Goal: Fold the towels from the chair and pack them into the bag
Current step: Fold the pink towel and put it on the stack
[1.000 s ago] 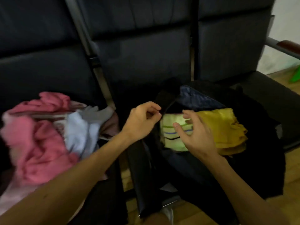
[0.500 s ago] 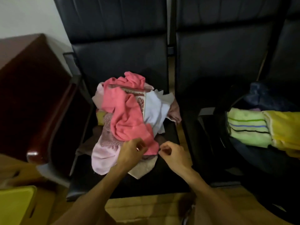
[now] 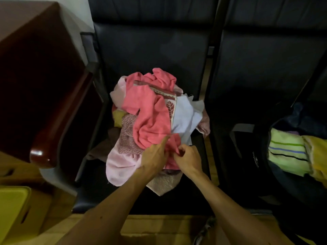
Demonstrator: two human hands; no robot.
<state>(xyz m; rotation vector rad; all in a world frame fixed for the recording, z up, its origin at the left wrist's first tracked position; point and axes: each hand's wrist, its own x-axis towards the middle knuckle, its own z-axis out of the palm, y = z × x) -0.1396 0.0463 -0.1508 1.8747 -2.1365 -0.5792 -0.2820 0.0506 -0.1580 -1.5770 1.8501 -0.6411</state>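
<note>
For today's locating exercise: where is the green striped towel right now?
In the head view, the green striped towel lies at the far right, folded inside the black bag, touching a yellow towel.

Dim, soft-focus view, wide-angle bending at edges

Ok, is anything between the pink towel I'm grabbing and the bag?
Nothing visible. The left hand and right hand pinch the coral pink towel atop the pile; the open bag sits on the next seat to the right, only bare seat between.

Dark chair seat (image 3: 99,200), heap of towels (image 3: 150,121) on it, bag (image 3: 254,161) on neighbouring seat
</note>
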